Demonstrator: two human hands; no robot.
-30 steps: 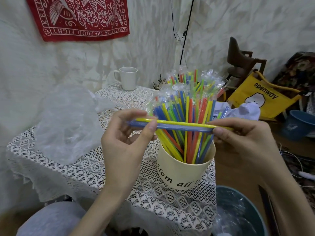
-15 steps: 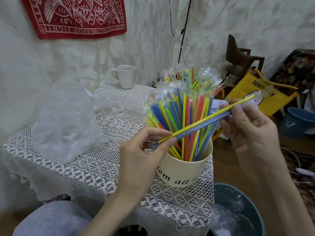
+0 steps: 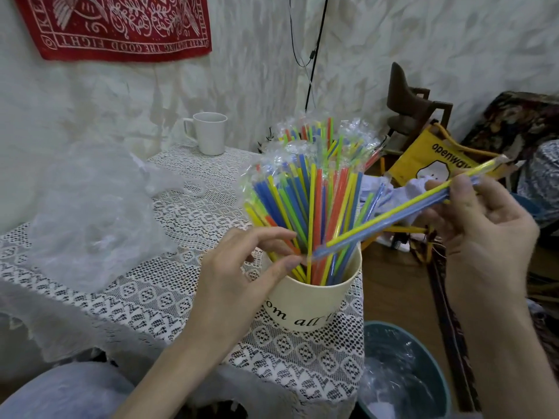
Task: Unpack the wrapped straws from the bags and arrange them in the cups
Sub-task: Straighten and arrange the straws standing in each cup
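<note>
A person's right hand (image 3: 484, 234) pinches a pair of wrapped straws (image 3: 390, 216), one yellow and one blue, near their upper end, slanting them down toward a cream cup (image 3: 314, 300) already crowded with upright wrapped straws (image 3: 314, 207) on the lace-covered surface (image 3: 169, 285). The left hand (image 3: 242, 282), fingers loosely extended and gripping nothing, hovers by the pair's lower tip at the cup's rim. The step in hand appears to be insertion; the next move calls for guiding that tip into a gap among the standing straws. A crumpled clear plastic bag (image 3: 90, 213) lies to the left.
</note>
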